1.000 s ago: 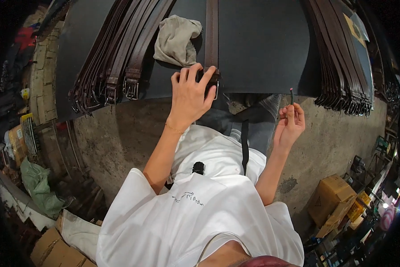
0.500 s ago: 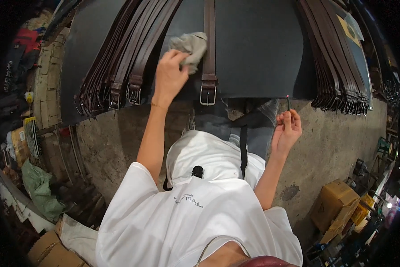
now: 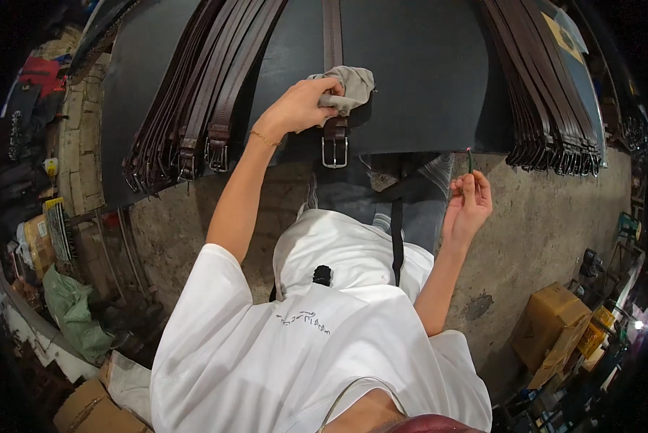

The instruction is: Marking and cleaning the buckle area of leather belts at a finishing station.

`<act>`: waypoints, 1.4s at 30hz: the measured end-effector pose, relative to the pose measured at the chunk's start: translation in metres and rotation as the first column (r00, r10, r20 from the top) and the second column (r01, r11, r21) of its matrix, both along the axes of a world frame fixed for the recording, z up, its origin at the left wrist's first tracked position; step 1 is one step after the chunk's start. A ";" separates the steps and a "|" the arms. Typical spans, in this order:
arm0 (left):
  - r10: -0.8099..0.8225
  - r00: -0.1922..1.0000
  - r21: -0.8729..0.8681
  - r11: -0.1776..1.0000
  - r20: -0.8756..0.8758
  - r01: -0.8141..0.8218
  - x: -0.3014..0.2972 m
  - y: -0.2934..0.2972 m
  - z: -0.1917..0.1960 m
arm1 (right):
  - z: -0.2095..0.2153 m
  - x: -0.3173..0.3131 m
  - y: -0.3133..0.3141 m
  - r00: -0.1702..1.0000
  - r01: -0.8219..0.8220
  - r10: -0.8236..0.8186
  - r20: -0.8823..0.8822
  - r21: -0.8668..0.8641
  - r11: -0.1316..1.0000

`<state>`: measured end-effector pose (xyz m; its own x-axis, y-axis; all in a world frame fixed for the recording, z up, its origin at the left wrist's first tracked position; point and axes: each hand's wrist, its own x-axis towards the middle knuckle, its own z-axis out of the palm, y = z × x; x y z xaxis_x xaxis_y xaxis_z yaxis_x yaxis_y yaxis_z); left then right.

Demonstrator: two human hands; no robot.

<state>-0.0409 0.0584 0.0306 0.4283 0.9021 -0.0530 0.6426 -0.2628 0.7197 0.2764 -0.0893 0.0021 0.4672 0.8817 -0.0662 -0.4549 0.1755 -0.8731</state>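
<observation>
One brown belt (image 3: pixel 332 43) is laid lengthwise on the dark surface (image 3: pixel 410 79), its metal buckle (image 3: pixel 334 151) at the near edge. A grey cloth (image 3: pixel 349 86) is pressed onto the belt just above that buckle by the left hand (image 3: pixel 298 108) — fingers curled shut around it. Right of the buckle, off the surface, a thin stick (image 3: pixel 469 160) is pinched upright in the right hand (image 3: pixel 468 206). More belts (image 3: pixel 194 123) are stacked left of the buckle — others (image 3: pixel 547 108) far right.

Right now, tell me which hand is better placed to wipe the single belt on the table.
Left. The left hand already presses the grey cloth onto that belt, while the right hand pinches a thin stick off the table.
</observation>
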 end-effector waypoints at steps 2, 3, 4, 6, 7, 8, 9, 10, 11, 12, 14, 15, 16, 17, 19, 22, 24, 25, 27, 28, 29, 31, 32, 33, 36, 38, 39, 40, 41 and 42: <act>0.044 0.998 -0.063 0.997 0.053 -0.040 -0.002 -0.002 -0.001 | -0.001 0.002 -0.001 1.000 -0.018 0.018 0.011 0.015 1.000; 0.040 0.998 -0.064 0.997 0.054 -0.037 0.000 -0.004 -0.002 | -0.001 0.001 -0.001 1.000 -0.014 0.014 0.011 0.014 1.000; 0.054 0.999 0.019 0.998 0.004 -0.054 0.004 -0.005 -0.003 | -0.002 -0.001 -0.001 1.000 -0.011 0.011 0.001 0.004 1.000; 0.076 0.996 0.109 0.991 -0.042 -0.071 0.013 -0.007 0.003 | -0.003 -0.002 0.001 1.000 -0.012 0.012 -0.009 0.001 1.000; 0.105 0.988 0.090 0.991 -0.116 -0.095 0.019 -0.007 0.006 | -0.004 -0.002 0.002 1.000 -0.029 0.029 -0.011 0.009 1.000; 0.134 0.972 0.075 0.990 -0.192 -0.122 0.022 -0.007 0.010 | -0.004 -0.002 0.003 0.999 -0.049 0.049 -0.013 0.019 0.999; 0.138 0.972 0.166 0.980 -0.192 -0.107 0.021 -0.007 0.003 | -0.003 -0.003 0.004 0.999 -0.053 0.053 -0.012 0.025 0.998; 0.143 0.971 0.171 0.979 -0.190 -0.110 0.019 -0.006 -0.006 | -0.003 -0.004 0.006 0.999 -0.044 0.044 -0.009 -0.007 0.999; 0.220 0.970 0.200 0.960 -0.105 -0.197 0.015 -0.004 -0.017 | -0.003 -0.005 0.008 0.999 -0.033 0.033 -0.007 -0.038 0.999; 0.292 0.956 0.218 0.935 -0.016 -0.281 0.013 -0.003 -0.023 | -0.004 -0.003 0.008 0.999 -0.033 0.033 -0.005 -0.034 0.999; 0.524 0.841 0.435 0.732 0.131 -0.524 -0.001 -0.002 -0.030 | -0.007 0.002 0.010 1.000 -0.002 0.004 0.016 -0.109 0.994; 0.544 0.827 0.464 0.700 0.144 -0.542 -0.014 -0.004 -0.028 | -0.006 0.004 0.010 1.000 0.001 0.001 0.016 -0.109 0.994; 0.607 0.788 0.584 0.604 0.104 -0.542 -0.021 -0.007 -0.030 | -0.004 0.005 0.011 0.999 -0.003 0.007 0.035 -0.134 0.991; 0.650 0.755 0.663 0.527 0.089 -0.532 -0.020 -0.016 -0.021 | -0.004 0.007 0.012 0.998 -0.007 0.015 0.053 -0.162 0.987; 0.685 0.723 0.734 0.444 0.092 -0.514 -0.010 -0.043 -0.007 | -0.001 0.015 0.011 0.998 -0.021 0.030 0.049 -0.175 0.984; 0.477 0.865 0.563 0.677 0.155 -0.474 0.010 -0.086 0.001 | -0.006 0.025 0.021 0.991 -0.119 0.112 -0.070 -0.102 0.988; 0.506 0.859 0.547 0.699 0.078 -0.461 0.033 -0.107 -0.008 | -0.022 0.040 0.031 0.972 -0.170 0.166 -0.164 -0.011 0.985; 0.579 0.815 0.507 0.695 0.025 -0.510 0.042 -0.115 -0.015 | -0.039 0.048 0.039 0.989 -0.124 0.136 0.066 -0.153 0.980; 0.641 0.767 0.474 0.684 -0.030 -0.554 0.051 -0.121 -0.019 | -0.056 0.050 0.052 0.972 -0.079 0.122 0.203 -0.209 0.975; 0.653 0.755 0.465 0.690 -0.066 -0.555 0.054 -0.121 -0.020 | -0.060 0.057 0.051 0.972 -0.074 0.117 0.204 -0.205 0.976; 0.672 0.732 0.460 0.687 -0.109 -0.562 0.052 -0.122 -0.021 | -0.053 0.051 0.051 0.988 -0.090 0.110 0.107 -0.177 0.980; 0.658 0.747 0.427 0.705 -0.096 -0.566 0.054 -0.118 -0.020 | -0.039 0.044 0.044 0.994 -0.103 0.105 0.010 -0.150 0.983; 0.638 0.766 0.393 0.725 -0.076 -0.565 0.056 -0.113 -0.020 | -0.034 0.041 0.043 0.997 -0.081 0.080 -0.008 -0.120 0.989; 0.613 0.787 0.330 0.759 -0.068 -0.562 0.055 -0.111 -0.018 | -0.030 0.041 0.042 0.998 -0.057 0.055 -0.026 -0.091 0.994; 0.634 0.773 0.449 0.690 0.005 -0.568 0.063 -0.103 -0.004 | -0.017 0.042 0.042 0.999 -0.038 0.038 -0.004 -0.047 0.998; 0.572 0.820 0.507 0.708 -0.003 -0.492 0.069 -0.099 0.008 | -0.002 0.037 0.045 0.998 -0.015 0.017 0.062 -0.027 1.000; 0.513 0.858 0.559 0.717 -0.018 -0.416 0.073 -0.098 0.013 | 0.009 0.031 0.047 0.992 0.002 0.000 0.128 -0.013 1.000; 0.452 0.891 0.607 0.718 -0.037 -0.339 0.077 -0.097 0.016 | 0.020 0.023 0.051 0.991 0.005 -0.002 0.132 -0.016 1.000; 0.365 0.924 0.573 0.784 -0.116 -0.237 0.086 -0.098 0.017 | 0.033 0.012 0.058 0.981 -0.007 0.007 0.192 -0.004 1.000; 0.286 0.932 0.503 0.853 -0.222 -0.142 0.095 -0.101 0.012 | 0.042 -0.002 0.068 0.968 -0.023 0.020 0.249 0.009 1.000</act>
<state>0.0546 -0.0430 0.0426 0.2532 0.9150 0.3142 0.8763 -0.3545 0.3263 0.2748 -0.0214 0.0440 0.4483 0.8919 0.0597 -0.2275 0.1785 -0.9573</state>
